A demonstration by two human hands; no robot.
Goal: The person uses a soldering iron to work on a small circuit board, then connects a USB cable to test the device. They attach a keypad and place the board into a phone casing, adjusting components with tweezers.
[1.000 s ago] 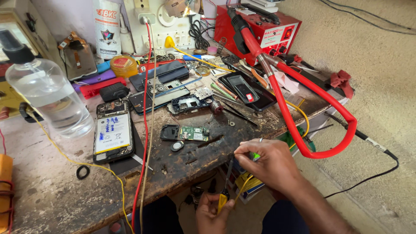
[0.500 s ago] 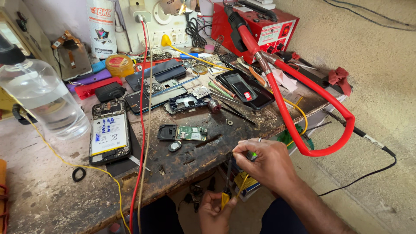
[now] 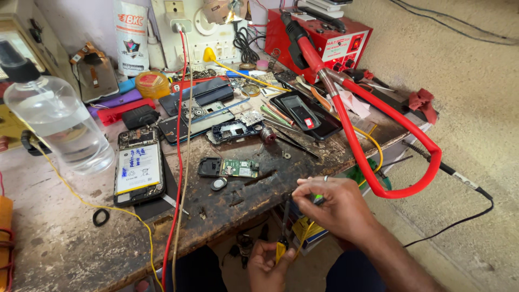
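Note:
My left hand is low in front of the bench edge, closed around the yellow handle of a thin tool that stands upright. Just above it, my right hand pinches the upper end of the tool's dark shaft, and a bit of green shows between the fingers. A ring is on one right finger. Both hands are off the bench top, below its front edge. Nearest on the bench lie a small green circuit board and a round dark part.
The worn bench carries an opened phone with its battery showing, a clear bottle, a black phone frame, tweezers and several phone parts. A red rework station stands at the back, its red hose looping past my right hand. Red and yellow wires cross the bench.
Both hands stay almost in place at the tool. My head has shifted a little, so the bench sits slightly differently in view.

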